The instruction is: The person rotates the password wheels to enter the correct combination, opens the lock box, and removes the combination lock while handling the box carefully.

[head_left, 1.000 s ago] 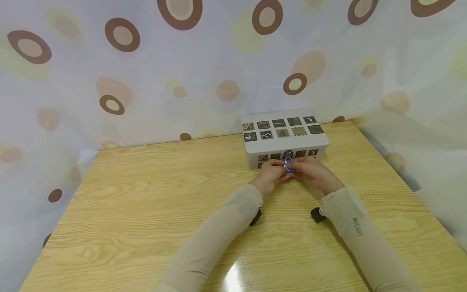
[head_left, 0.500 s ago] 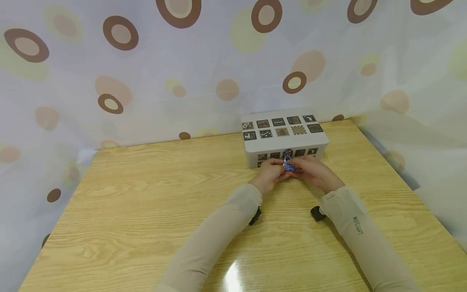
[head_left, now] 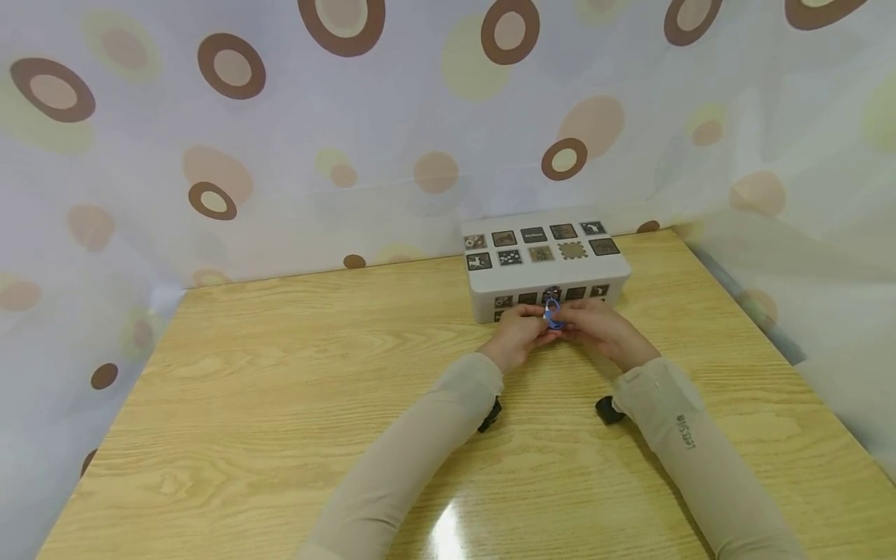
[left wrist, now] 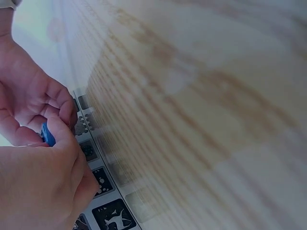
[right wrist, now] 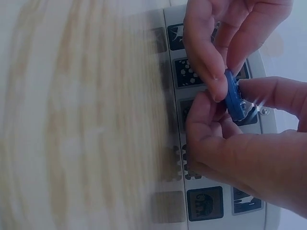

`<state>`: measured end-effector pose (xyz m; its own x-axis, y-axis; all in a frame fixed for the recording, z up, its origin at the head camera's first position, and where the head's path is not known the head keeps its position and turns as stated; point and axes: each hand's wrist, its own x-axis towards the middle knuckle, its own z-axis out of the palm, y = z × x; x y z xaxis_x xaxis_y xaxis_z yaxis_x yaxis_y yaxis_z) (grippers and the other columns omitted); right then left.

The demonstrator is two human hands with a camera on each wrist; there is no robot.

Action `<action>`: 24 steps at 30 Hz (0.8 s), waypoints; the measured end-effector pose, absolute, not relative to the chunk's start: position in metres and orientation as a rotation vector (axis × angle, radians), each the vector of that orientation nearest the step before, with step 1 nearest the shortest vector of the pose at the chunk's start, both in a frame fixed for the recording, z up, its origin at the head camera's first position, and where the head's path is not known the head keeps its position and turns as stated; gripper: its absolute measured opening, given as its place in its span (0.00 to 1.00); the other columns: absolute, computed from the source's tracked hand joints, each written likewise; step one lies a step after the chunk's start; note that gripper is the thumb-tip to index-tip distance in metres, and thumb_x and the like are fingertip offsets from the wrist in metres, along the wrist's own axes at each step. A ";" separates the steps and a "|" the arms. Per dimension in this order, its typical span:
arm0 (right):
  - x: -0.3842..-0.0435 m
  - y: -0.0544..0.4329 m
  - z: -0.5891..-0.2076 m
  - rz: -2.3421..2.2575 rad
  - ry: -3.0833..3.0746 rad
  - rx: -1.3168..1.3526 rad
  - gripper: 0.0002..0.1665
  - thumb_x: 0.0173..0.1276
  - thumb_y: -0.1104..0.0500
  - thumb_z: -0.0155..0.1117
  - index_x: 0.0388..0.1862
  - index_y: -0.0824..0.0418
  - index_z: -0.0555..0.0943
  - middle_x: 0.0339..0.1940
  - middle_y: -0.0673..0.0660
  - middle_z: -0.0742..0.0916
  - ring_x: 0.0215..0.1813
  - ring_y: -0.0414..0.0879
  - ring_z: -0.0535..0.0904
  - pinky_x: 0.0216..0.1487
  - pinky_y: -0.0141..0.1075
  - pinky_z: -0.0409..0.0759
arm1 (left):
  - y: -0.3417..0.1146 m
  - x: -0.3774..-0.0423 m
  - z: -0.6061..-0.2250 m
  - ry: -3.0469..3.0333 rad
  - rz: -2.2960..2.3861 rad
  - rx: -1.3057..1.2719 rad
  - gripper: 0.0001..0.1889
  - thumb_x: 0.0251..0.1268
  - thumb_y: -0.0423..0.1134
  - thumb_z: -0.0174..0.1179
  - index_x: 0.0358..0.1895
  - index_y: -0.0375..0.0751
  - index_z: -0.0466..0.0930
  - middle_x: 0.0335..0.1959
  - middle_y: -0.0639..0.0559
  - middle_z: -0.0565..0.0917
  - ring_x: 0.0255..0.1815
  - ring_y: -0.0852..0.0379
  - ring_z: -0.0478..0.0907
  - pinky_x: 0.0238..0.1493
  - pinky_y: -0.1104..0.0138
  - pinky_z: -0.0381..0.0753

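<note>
A small blue padlock (head_left: pixel 551 318), its loop towards the box, is at the front of a white box (head_left: pixel 553 274) decorated with dark square pictures. My left hand (head_left: pixel 514 334) pinches the padlock from the left. From the other side, my right hand (head_left: pixel 600 327) pinches it too, fingertips of both hands meeting around it. The right wrist view shows the blue padlock body (right wrist: pixel 234 98) between the fingers, with small bits on one side too blurred to read. A metal clasp (head_left: pixel 552 293) sits on the box front just above. Fingers hide much of the padlock.
The box stands on a wooden table (head_left: pixel 315 389) near its back right corner. Behind it hangs a pale curtain (head_left: pixel 392 117) with brown circles, which also runs along both sides. Black straps sit at both wrists.
Both hands stay at the box front. The padlock tipped flatter half a second ago and now stands tilted up again between the fingers. The box has not moved.
</note>
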<state>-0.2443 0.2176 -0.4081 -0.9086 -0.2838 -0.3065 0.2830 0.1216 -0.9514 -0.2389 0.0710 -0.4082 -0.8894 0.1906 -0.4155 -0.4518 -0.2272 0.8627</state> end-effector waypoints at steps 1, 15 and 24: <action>-0.244 0.217 -0.408 -1.834 1.997 -0.007 0.26 0.75 0.65 0.48 0.61 0.87 0.62 0.37 0.49 0.81 0.38 0.34 0.79 0.44 0.23 0.81 | 0.071 -0.239 -0.408 1.630 2.157 -0.314 0.10 0.65 0.19 0.53 0.47 0.28 0.76 0.37 0.43 0.76 0.35 0.52 0.80 0.48 0.66 0.85; -0.246 0.217 -0.406 -1.914 1.891 0.081 0.15 0.74 0.63 0.49 0.49 0.77 0.71 0.31 0.50 0.82 0.34 0.37 0.80 0.40 0.25 0.83 | 0.071 -0.240 -0.409 1.635 2.162 -0.303 0.11 0.66 0.19 0.52 0.50 0.27 0.75 0.39 0.42 0.78 0.35 0.51 0.81 0.45 0.68 0.86; -0.246 0.218 -0.409 -1.873 1.944 0.005 0.25 0.74 0.65 0.49 0.59 0.86 0.63 0.34 0.48 0.82 0.36 0.35 0.80 0.42 0.24 0.82 | 0.069 -0.239 -0.408 1.620 2.160 -0.285 0.12 0.66 0.20 0.53 0.50 0.27 0.75 0.39 0.43 0.77 0.38 0.51 0.81 0.47 0.68 0.85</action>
